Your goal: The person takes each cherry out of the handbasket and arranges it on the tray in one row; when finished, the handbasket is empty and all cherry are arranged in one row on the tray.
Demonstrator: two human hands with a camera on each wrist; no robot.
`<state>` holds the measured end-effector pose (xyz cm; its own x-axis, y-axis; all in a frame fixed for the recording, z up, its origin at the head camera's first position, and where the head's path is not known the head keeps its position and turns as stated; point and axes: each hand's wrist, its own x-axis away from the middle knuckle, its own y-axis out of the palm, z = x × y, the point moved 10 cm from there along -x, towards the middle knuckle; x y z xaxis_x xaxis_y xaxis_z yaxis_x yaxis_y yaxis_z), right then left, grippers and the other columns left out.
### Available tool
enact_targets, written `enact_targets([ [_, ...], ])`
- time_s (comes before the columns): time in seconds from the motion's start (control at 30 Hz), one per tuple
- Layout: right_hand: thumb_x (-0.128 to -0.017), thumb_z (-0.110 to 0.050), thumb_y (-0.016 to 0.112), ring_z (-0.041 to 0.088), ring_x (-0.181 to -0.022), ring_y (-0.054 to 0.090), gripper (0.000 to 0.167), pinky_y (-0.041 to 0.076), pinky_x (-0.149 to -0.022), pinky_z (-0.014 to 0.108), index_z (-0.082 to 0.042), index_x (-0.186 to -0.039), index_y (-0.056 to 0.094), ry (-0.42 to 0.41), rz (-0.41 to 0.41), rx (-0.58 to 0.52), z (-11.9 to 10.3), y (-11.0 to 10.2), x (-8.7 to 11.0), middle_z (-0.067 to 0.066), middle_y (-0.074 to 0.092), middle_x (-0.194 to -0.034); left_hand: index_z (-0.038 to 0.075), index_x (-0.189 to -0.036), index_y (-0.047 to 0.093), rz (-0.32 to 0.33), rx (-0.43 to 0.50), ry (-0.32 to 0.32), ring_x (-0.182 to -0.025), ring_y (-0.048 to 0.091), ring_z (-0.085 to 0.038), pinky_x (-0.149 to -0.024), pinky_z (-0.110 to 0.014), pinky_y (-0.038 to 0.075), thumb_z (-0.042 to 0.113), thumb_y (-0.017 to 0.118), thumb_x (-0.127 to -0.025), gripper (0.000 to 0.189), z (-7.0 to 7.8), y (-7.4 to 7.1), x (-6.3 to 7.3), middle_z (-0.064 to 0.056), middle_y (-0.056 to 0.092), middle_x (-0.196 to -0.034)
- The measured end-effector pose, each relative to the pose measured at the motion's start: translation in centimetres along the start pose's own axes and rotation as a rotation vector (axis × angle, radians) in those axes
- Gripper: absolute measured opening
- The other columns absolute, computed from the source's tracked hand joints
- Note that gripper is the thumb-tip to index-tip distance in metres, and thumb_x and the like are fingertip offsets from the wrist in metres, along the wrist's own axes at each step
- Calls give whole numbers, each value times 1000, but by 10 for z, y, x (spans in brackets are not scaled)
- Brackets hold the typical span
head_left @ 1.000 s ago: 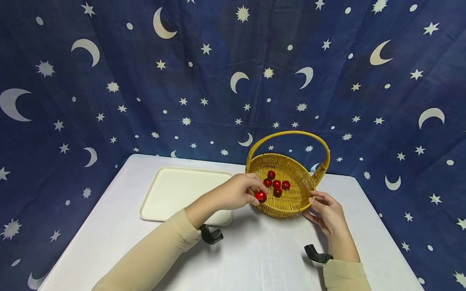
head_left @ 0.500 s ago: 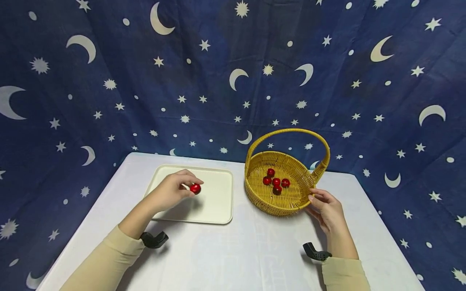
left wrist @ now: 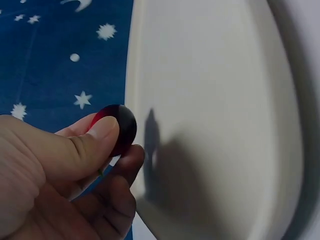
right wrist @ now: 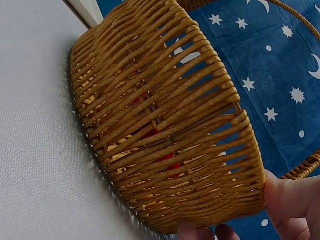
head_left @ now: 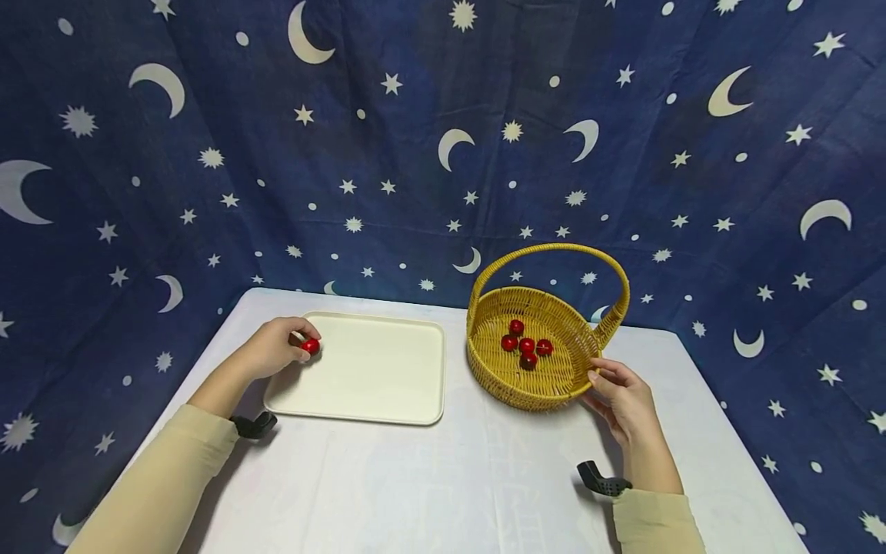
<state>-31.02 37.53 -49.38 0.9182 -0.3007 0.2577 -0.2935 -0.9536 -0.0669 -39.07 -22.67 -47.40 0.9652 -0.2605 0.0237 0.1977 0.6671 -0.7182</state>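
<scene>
My left hand [head_left: 273, 346] pinches a shiny dark red cherry [left wrist: 126, 131] between thumb and fingers, over the left end of a cream tray [head_left: 374, 369]. In the left wrist view the cherry's shadow and the hand's shadow fall on the tray. My right hand [head_left: 626, 400] holds the yellow wicker basket [head_left: 512, 394] at its right front side, with the thumb at the rim and the other fingers lower on the outer wall. Several more red cherries [head_left: 527, 345] lie grouped on the basket's floor; in the right wrist view they show only as red patches through the weave.
The basket's tall arched handle [head_left: 554, 248] rises over its opening. A white cloth [head_left: 443, 485] covers the table. Behind it hangs a dark blue curtain [head_left: 388, 254] with moons and stars. A black camera mount [head_left: 602, 481] sits at the right wrist.
My left hand has carried one cherry leftward out of the basket, across the tray to its left end. The right hand has stayed at the basket, which has barely moved.
</scene>
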Motion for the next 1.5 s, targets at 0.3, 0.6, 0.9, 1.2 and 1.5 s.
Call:
enact_targets([
  [0.3,-104,-12,70,8,-100,72,28,65,-90,32,-21,-131,71,-11,-3,-9,-2,-2,-1,-13,65,-106,5,-121,78,8,-145,52,-111,69,-39,-95,-52,59,-7,78,-90,32,0,2,-9,-21,72,-128],
  [0.6,-104,-13,71,11,-105,73,31,65,-94,38,-21,-134,69,-5,-18,-24,-1,-1,-2,-11,65,-110,4,-120,78,133,-164,0,-102,64,-32,-86,-42,51,5,87,-86,35,-5,-9,-10,-19,65,-127],
  [0.9,-105,-12,69,11,-106,73,29,64,-96,41,-20,-133,69,-10,-31,-23,-1,1,-2,-11,65,-110,5,-113,79,114,-158,-10,-97,67,-29,-88,-45,53,7,89,-84,31,-7,-4,-15,-15,72,-107],
  [1.2,-105,-12,69,10,-106,72,30,64,-95,40,-19,-134,68,-13,-33,-25,-1,3,-1,-10,65,-112,5,-118,77,95,-116,-14,-101,70,-31,-92,-48,55,2,84,-88,32,-7,-2,-20,-15,77,-110],
  [1.5,-105,-11,70,9,-102,73,28,65,-91,36,-20,-131,70,-15,-30,-41,-2,2,-1,-10,65,-111,7,-122,78,153,-170,65,-115,68,-37,-94,-53,54,3,83,-90,33,24,-11,-14,-13,74,-125],
])
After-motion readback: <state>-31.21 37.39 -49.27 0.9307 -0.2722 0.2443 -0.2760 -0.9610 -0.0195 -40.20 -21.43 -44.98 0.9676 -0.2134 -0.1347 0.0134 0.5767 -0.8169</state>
